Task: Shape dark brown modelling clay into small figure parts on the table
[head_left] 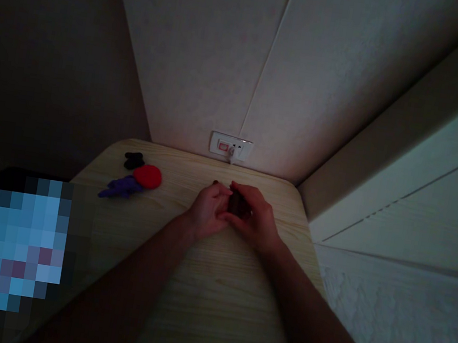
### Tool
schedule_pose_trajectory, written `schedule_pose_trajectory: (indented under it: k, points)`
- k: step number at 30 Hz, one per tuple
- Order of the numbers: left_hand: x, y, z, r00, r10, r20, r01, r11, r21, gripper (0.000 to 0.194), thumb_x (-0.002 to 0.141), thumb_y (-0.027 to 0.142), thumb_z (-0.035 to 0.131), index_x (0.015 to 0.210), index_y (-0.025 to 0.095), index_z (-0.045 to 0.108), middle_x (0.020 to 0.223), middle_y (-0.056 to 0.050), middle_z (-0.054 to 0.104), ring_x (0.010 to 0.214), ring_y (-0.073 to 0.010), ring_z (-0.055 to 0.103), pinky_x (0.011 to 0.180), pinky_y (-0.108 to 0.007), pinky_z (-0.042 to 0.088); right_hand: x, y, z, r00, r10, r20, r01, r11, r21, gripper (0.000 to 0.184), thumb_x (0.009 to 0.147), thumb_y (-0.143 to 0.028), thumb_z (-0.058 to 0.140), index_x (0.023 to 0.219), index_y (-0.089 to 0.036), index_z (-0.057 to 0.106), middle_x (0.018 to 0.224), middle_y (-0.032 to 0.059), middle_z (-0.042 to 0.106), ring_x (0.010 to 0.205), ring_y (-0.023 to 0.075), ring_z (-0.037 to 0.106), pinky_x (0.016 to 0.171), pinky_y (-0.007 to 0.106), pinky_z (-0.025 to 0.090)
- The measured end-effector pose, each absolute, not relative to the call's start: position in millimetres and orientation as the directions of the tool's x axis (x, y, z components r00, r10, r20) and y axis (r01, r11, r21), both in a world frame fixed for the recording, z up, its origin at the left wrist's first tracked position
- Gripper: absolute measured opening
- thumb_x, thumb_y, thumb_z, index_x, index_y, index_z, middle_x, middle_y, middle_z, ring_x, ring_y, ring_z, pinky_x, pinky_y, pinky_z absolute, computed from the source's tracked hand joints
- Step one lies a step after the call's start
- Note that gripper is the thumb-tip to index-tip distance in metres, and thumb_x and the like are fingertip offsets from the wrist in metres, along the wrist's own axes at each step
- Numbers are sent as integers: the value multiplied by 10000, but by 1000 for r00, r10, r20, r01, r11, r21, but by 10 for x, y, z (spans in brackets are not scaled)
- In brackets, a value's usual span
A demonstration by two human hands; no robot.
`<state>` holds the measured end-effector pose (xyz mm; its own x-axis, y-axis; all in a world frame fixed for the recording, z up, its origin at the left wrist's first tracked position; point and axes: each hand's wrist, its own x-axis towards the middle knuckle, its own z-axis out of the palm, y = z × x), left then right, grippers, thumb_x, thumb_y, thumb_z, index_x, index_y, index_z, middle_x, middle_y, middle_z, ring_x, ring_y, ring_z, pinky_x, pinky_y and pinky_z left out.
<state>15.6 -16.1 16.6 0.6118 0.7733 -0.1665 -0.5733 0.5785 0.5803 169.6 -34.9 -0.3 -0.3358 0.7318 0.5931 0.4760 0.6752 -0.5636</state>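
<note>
Near the far side of the wooden table, both hands meet around a dark brown lump [239, 204], perhaps modelling clay. My right hand [260, 217] curls over it from the right, with thumb and fingers closed on it. From the other side my left hand [208, 211] presses its bent fingers against the lump's left edge. Part of the lump is hidden by the fingers, and the dim light blurs its shape. A small dark brown bit [216, 182] shows just behind my left fingers.
On the table's [211, 289] far left lie a flat red disc [148, 176], a purple figure-like piece [123, 186] and black pieces [133, 160]. A wall socket [230, 146] with something plugged in sits behind the table. A pale cabinet [425, 183] stands right. A blurred-out patch covers the lower left.
</note>
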Motion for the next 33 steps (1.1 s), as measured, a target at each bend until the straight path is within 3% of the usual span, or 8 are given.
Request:
schedule_pose_trajectory:
  k: [6, 12, 15, 19, 23, 27, 33]
  points:
    - [148, -183, 112, 584, 794, -167, -567, 547, 616, 137, 767, 115, 629, 831, 103, 750, 893, -135, 764, 906, -218, 735, 807, -290, 580, 1700, -389, 91, -225, 774, 592, 509, 611, -606, 470, 845, -505, 832, 1227, -252, 724, 1155, 116, 784, 1064, 275, 736, 966, 442, 598]
    - [130, -166, 102, 557, 827, -80, -575, 453, 682, 208, 789, 75, 763, 994, 100, 779, 953, -110, 799, 842, -183, 767, 819, -272, 588, 1787, -350, 105, -301, 739, 602, 502, 660, -558, 701, 822, -488, 857, 1434, -251, 612, 1330, 154, 723, 1194, 307, 698, 1020, 489, 585]
    - [103, -134, 89, 534, 841, -91, -554, 428, 714, 203, 776, 64, 781, 977, 96, 781, 914, -108, 805, 797, -176, 770, 796, -268, 589, 1814, -330, 98, -319, 732, 602, 513, 667, -540, 615, 852, -470, 835, 1400, -270, 644, 1306, 136, 747, 1186, 301, 703, 1024, 497, 582]
    - [90, -136, 95, 550, 834, -50, -560, 412, 718, 149, 799, 131, 790, 942, 87, 786, 910, -128, 812, 835, -208, 782, 806, -293, 591, 1797, -358, 121, -233, 745, 624, 521, 638, -567, 493, 843, -455, 848, 1282, -273, 719, 1193, 113, 788, 1108, 292, 724, 982, 481, 595]
    - [100, -164, 110, 588, 809, -15, -594, 443, 672, 231, 849, 239, 779, 1015, 79, 790, 953, -165, 818, 927, -267, 796, 884, -341, 585, 1788, -392, 147, -102, 786, 609, 475, 577, -665, 536, 806, -450, 881, 1287, -281, 716, 1221, 101, 782, 1122, 280, 732, 1018, 464, 583]
    - [116, -163, 89, 554, 833, -5, -592, 398, 701, 283, 776, 248, 879, 993, 84, 802, 984, -160, 821, 923, -245, 796, 876, -306, 575, 1804, -382, 139, -123, 805, 580, 410, 573, -709, 623, 790, -428, 899, 1349, -267, 677, 1332, 118, 748, 1198, 276, 717, 1053, 455, 567]
    - [124, -158, 82, 470, 883, 2, -575, 305, 759, 400, 669, 350, 963, 942, 98, 816, 926, -139, 821, 826, -225, 785, 848, -329, 577, 1803, -374, 127, -105, 826, 554, 395, 546, -739, 546, 783, -450, 898, 1261, -252, 722, 1200, 104, 798, 1065, 259, 752, 949, 426, 602]
